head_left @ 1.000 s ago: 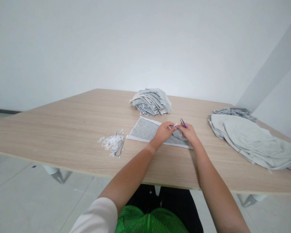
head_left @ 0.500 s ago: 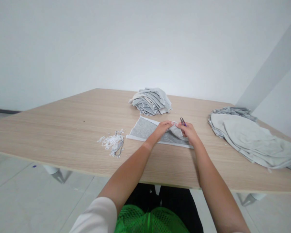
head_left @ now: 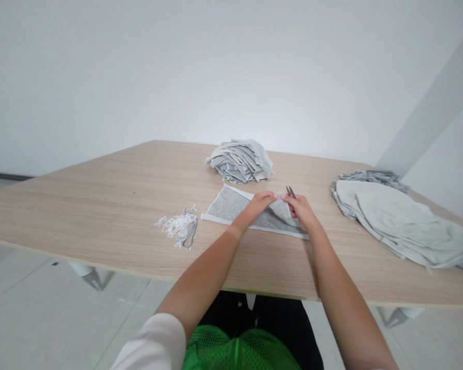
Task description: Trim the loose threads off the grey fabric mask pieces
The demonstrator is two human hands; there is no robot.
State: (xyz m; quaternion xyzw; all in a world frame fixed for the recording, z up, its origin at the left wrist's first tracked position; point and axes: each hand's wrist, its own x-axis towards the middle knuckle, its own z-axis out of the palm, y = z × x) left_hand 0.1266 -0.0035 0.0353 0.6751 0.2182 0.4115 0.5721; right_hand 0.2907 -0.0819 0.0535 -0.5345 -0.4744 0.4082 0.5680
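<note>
Pale wooden tabletop [head_left: 100, 221] bears a grey fabric panel [head_left: 227, 208]; the left hand [head_left: 256, 206] pinches its folded-over edge, the right hand [head_left: 301, 211] closes around small snips [head_left: 290, 191].

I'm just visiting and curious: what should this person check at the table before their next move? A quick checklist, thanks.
1. Small scissors held in the right hand: ok.
2. Left hand resting on the gray fabric piece with white edging: ok.
3. Scissor blades open or closed: cannot tell, too small.
4. White trimmings lying apart from the fabric piece: ok.
5. Stack of gray fabric pieces clear of both hands: ok.
</note>
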